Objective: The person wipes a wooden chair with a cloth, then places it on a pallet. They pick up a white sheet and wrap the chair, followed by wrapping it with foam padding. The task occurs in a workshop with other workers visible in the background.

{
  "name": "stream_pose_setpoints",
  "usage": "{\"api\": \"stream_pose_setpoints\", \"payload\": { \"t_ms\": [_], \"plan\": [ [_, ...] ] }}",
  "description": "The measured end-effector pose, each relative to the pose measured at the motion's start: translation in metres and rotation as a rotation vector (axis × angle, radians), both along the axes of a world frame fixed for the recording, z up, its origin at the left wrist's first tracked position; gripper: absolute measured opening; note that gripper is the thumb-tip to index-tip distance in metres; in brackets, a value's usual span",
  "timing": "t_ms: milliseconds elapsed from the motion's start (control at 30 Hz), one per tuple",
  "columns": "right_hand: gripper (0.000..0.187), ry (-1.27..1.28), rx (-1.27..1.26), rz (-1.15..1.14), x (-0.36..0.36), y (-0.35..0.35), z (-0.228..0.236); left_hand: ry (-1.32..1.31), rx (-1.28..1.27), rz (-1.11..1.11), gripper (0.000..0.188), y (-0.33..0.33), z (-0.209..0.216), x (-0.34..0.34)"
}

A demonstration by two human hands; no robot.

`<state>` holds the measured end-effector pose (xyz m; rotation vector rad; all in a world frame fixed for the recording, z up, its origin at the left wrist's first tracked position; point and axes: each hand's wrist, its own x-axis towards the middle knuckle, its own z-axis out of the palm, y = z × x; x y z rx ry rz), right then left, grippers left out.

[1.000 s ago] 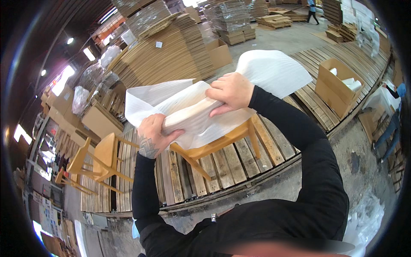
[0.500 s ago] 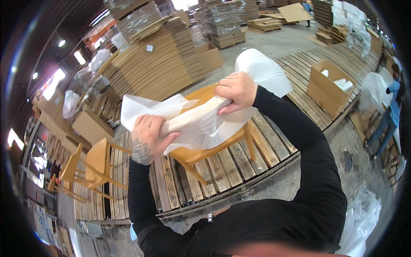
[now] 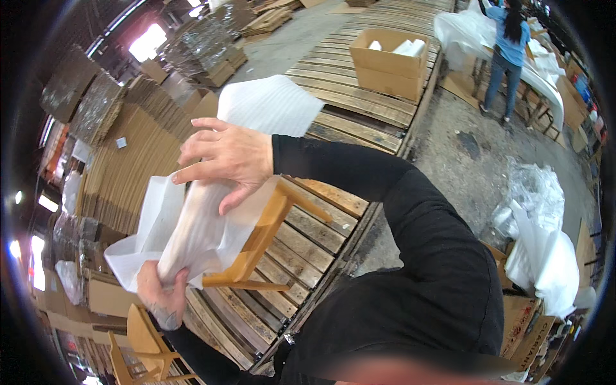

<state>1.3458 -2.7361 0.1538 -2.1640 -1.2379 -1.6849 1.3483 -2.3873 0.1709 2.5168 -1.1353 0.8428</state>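
Observation:
A light wooden chair [image 3: 260, 234] stands on slatted wooden planks, with white foam sheet [image 3: 205, 224] wrapped round its top rail. My left hand [image 3: 163, 294] is closed around the near left end of the covered rail, thumb on top. Over the other end is my right hand [image 3: 228, 157], its fingers spread and the thumb near the foam. A loose flap of foam hangs beyond the rail on the left. Another white foam piece [image 3: 266, 102] sticks out just past my right hand; what carries it is hidden.
A second wooden chair [image 3: 151, 340] is at the lower left. A cardboard box [image 3: 388, 74] with white rolls stands on the plank platform [image 3: 350, 96]. Stacked flat cardboard [image 3: 122, 173] rises at left. A person [image 3: 507, 58] in blue works at far right, and plastic wrap [image 3: 532, 199] lies nearer.
My view has swung right, so the chair appears tilted and further left. My right hand has loosened from the rail and spread its fingers. My left hand keeps its hold.

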Motion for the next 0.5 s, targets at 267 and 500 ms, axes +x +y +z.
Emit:
{"api": "stream_pose_setpoints", "payload": {
  "t_ms": [267, 500],
  "plan": [
    [0.034, 0.320, 0.928, -0.434, -0.051, -0.241, -0.125, -0.019, 0.036, 0.068, 0.046, 0.022, -0.010, 0.010],
    [0.076, 0.997, 0.949, -1.657, -0.057, -0.557, -0.237, 0.012, 0.348, 0.233, 0.070, -0.022, 0.028, -0.019]
  ]
}}
